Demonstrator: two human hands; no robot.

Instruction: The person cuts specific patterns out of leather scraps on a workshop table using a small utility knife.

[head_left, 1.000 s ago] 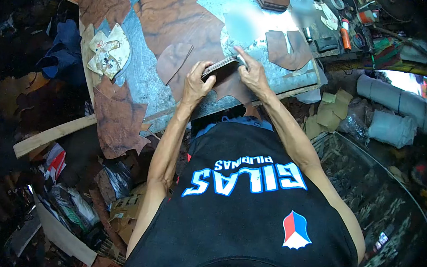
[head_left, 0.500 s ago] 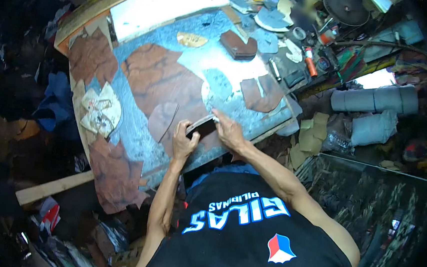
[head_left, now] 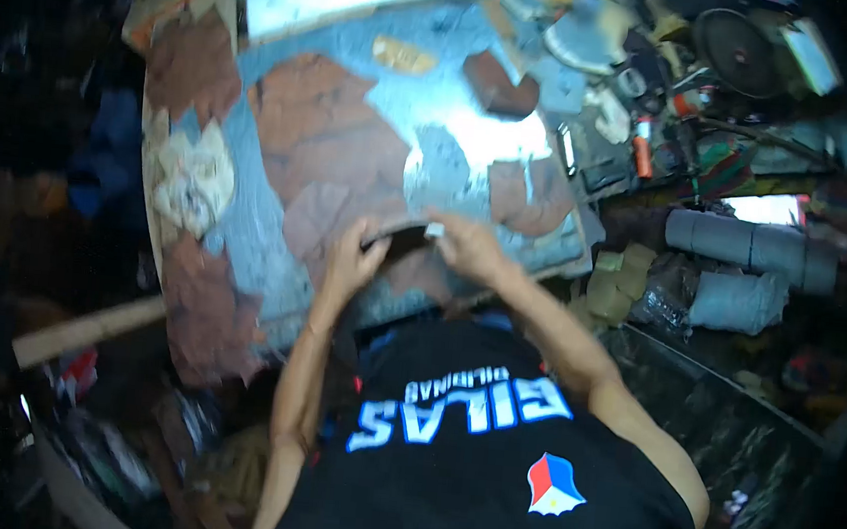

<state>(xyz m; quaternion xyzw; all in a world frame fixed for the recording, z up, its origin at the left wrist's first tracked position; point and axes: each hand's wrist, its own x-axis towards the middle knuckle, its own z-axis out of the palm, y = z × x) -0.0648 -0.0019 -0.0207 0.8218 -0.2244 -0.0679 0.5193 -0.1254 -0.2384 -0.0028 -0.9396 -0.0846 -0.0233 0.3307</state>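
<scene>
My left hand [head_left: 357, 256] grips one end of a dark brown leather piece [head_left: 408, 246], thumb toward me and fingers beyond its edge. At the other end my right hand [head_left: 469, 251] is closed round it, with a small pale bit [head_left: 434, 230] at the fingertips. Between the hands the piece shows a curved upper edge; blur hides whether it is one layer or several. Beneath and beyond lies a large brown leather sheet [head_left: 319, 132] on the blue-grey worktable [head_left: 259, 227]. Close to my left hand is a cut leather shape [head_left: 313, 214].
Brown leather scraps [head_left: 206, 312] hang over the table's left edge beside pale patterns [head_left: 191, 179]. A stack of brown cut pieces [head_left: 500, 85] lies farther back. To the right are an orange-red tube [head_left: 643, 147], several tools, and a grey roll [head_left: 748, 248].
The whole view has shifted slightly and become blurred. Both hands still hold the leather piece, which now looks a little flatter, its edge less steeply tilted.
</scene>
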